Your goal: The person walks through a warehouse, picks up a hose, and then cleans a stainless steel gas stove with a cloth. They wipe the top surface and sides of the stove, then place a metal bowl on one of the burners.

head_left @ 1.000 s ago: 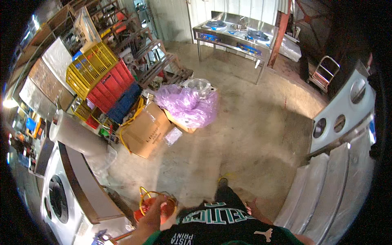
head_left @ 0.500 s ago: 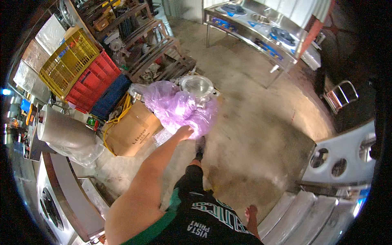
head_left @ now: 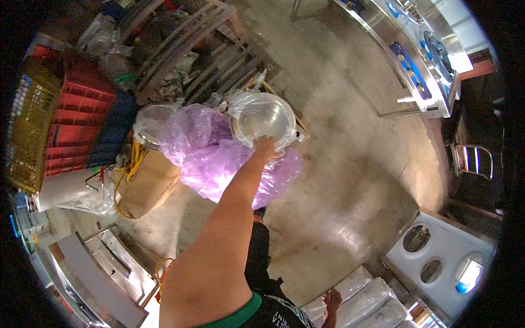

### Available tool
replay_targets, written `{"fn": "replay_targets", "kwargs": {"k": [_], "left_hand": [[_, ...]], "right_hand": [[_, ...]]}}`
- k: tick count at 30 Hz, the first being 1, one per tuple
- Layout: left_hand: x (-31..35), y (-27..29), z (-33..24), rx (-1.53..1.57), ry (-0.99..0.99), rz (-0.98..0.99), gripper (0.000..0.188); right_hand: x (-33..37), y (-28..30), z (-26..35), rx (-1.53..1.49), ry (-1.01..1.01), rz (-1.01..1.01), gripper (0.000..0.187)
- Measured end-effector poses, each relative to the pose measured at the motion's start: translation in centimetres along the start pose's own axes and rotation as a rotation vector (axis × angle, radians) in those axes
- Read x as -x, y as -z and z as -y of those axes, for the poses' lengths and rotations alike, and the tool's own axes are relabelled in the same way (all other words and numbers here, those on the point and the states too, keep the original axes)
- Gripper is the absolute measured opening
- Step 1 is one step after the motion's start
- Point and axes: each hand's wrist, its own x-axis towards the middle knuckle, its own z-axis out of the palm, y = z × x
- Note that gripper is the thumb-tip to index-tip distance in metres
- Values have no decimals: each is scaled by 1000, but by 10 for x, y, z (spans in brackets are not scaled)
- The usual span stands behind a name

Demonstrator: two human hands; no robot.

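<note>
My left hand reaches over the near rim of a round metal basin wrapped in clear plastic. Its fingers are spread across the rim, touching it. Crumpled purple plastic sheeting lies in a heap beside the basin and under my forearm. Another round metal piece, also in clear wrap, stands left of the purple sheeting. Low at my side hangs my right hand, fingers loosely bent and apart, with nothing seen in it. Wrapped silvery bundles lie near that hand.
Stacked yellow, red and blue crates stand at the left, near a cardboard box and yellow cord. A rusty metal rack is behind. A steel stove bench stands far right; a white panel with holes is nearer.
My left hand has moved from the near edge of the purple sheeting forward and onto the metal basin. The view has turned and come closer to the basin.
</note>
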Motion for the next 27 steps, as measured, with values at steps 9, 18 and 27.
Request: {"fn": "replay_targets", "kwargs": {"k": [9,18,27], "left_hand": [[-20,-17,23,-103,-217,16,54],[-34,-17,33,-101,-342,-124,35],[-54,-75,22,-25,-179,-233,18]], "right_hand": [[44,-105,162,378,247,129,33],[-15,-14,50,236,-211,79,33],[-69,-37,85,419,-37,215,34]]}}
